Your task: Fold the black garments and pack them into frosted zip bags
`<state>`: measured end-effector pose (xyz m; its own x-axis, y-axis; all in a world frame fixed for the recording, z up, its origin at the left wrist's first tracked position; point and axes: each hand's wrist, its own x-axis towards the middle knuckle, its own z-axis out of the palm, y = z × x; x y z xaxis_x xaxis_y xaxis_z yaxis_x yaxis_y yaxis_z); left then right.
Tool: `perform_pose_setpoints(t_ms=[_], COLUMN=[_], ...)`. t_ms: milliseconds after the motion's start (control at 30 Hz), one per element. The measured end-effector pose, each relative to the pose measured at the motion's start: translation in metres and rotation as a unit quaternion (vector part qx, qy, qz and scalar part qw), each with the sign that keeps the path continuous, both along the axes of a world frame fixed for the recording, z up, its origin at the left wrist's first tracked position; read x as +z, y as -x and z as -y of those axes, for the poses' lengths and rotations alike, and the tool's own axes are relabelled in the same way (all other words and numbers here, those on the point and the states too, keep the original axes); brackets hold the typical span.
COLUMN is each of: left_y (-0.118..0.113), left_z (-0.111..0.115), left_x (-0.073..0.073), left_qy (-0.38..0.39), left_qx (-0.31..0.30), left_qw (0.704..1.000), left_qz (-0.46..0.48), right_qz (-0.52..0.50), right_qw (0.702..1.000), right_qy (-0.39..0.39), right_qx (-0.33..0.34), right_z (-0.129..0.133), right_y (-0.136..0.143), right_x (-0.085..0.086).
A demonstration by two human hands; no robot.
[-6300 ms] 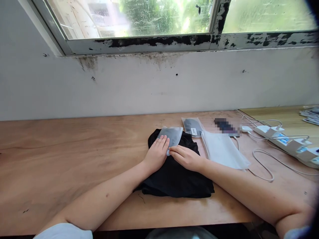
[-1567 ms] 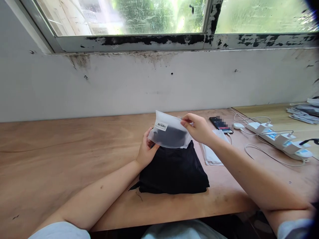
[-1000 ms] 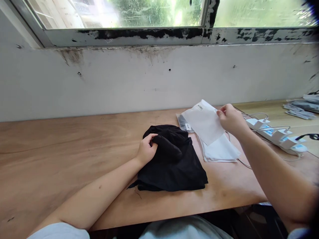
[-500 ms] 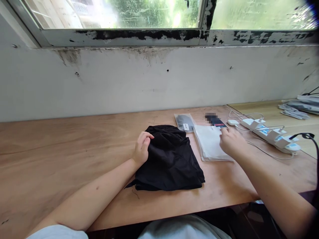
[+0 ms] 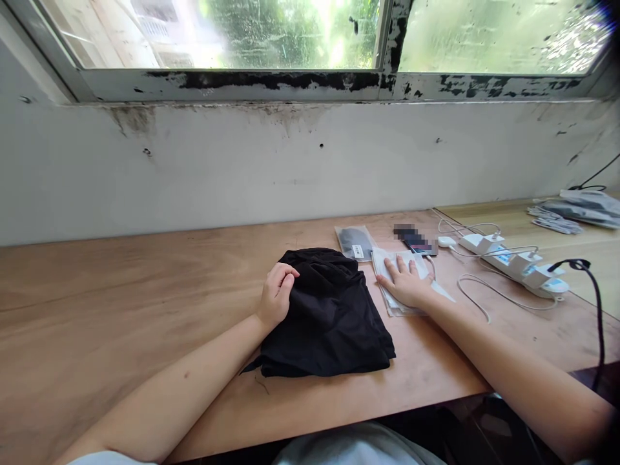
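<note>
Black cloth (image 5: pixel 334 323) rests on the worktop (image 5: pixel 145 278), left hand (image 5: pixel 277 294) curling its fingers at ten o'clock, any grip unclear; at two o'clock, right hand (image 5: pixel 407 284) lies flat, fingers splayed and grasping nothing, partly hiding white pouches (image 5: pixel 393 305).

White wall (image 5: pixel 217 177) facing me, few small holes, brown stain (image 5: pixel 133 120) under the window's left part. Window (image 5: pixel 145 35) up top, bright daylight; grey frame (image 5: pixel 121 84) with patchy black along the bottom. Blurry greenery (image 5: pixel 285 32) outside, right pane hazy. Brown wooden tabletop (image 5: pixel 121 290) along the wall, yellower wood surface (image 5: pixel 498 212) at right. Dark below the front edge.
</note>
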<state>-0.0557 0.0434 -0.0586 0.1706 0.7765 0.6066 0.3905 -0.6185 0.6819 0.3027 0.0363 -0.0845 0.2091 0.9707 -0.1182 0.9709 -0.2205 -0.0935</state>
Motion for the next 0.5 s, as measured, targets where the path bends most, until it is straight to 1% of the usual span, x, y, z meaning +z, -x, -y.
perform_pose_setpoints(t_ms=[167, 333, 400, 500], left_y=[-0.001, -0.002, -0.002, -0.002], left_z=[0.000, -0.001, -0.002, -0.002], left_x=[0.001, 0.001, 0.001, 0.001], left_qy=[0.006, 0.023, 0.027, 0.031], left_qx=[-0.018, -0.009, -0.014, -0.013], left_qw=[1.000, 0.999, 0.999, 0.999], left_qz=[0.020, 0.029, 0.031, 0.039], right_qz=[-0.004, -0.016, -0.017, -0.009], right_qw=[0.999, 0.997, 0.997, 1.000], right_qy=[-0.017, -0.017, -0.015, -0.005], right_qx=[0.032, 0.077, 0.069, 0.024], right_z=[0.002, 0.002, 0.001, -0.001], right_y=[0.001, 0.001, 0.001, 0.002], right_x=[0.009, 0.019, 0.019, 0.016])
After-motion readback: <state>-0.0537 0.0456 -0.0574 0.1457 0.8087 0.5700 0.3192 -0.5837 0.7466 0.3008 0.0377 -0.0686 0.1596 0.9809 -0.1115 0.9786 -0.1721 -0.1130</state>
